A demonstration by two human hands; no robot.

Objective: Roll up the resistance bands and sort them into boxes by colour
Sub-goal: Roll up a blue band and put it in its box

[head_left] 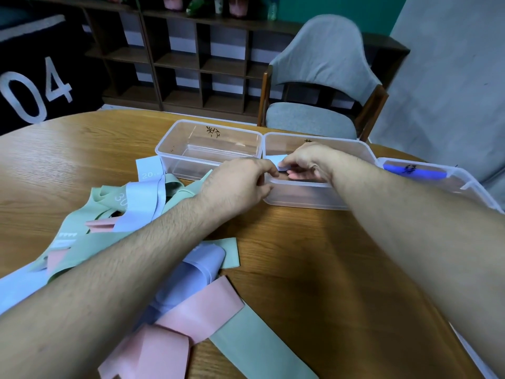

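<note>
Three clear plastic boxes stand in a row on the wooden table: a left box (pixel 191 138), a middle box (pixel 355 154) and a right box (pixel 470 184). Over the middle box's near left corner my right hand (pixel 306 162) pinches a rolled pale blue band (pixel 281 161). My left hand (pixel 240 184) is beside it with curled fingers at the same roll, at the box rim. Loose bands lie at the left and front: green (pixel 82 222), pale blue (pixel 142 203) and pink (pixel 202 310).
A blue marker (pixel 412 170) lies in or on the right box. A grey chair (pixel 322 86) stands behind the table, with dark shelves (pixel 191 56) further back. The table's (pixel 314 255) wood shows bare between my forearms.
</note>
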